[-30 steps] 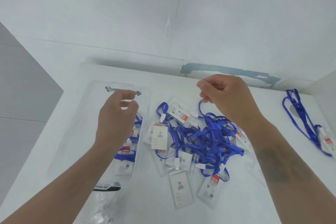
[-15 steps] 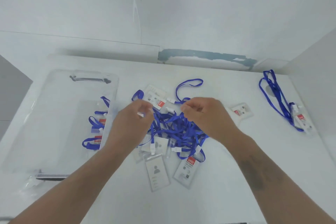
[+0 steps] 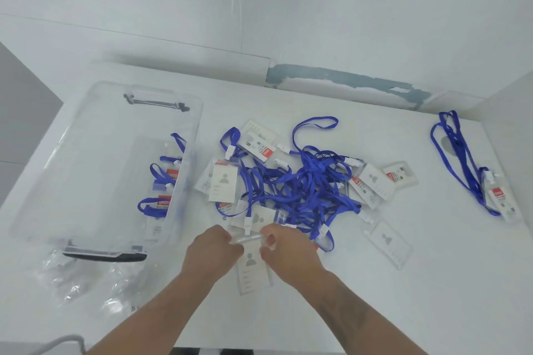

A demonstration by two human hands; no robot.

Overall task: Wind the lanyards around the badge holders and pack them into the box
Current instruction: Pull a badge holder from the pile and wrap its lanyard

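A red label reading "UHOO" shows on a badge holder (image 3: 172, 175) inside the box (image 3: 86, 135). Below it, another holder (image 3: 163, 202) reads "UHOO PVC CARD". Other labels are too small to read.

Single head-worn wide-angle view, looking forward and steeply down onto the white worktop (image 3: 403, 311); forearms enter from bottom edge, wall behind.

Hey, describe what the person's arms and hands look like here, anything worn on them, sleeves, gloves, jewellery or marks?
Both hands are bare: no gloves on the left hand or the right hand, and no rings or watch show. Both forearms are uncovered as far as the bottom edge of the picture, with no sleeves in view. The right forearm carries a dark, blurry mark that looks like a tattoo; its design cannot be made out.
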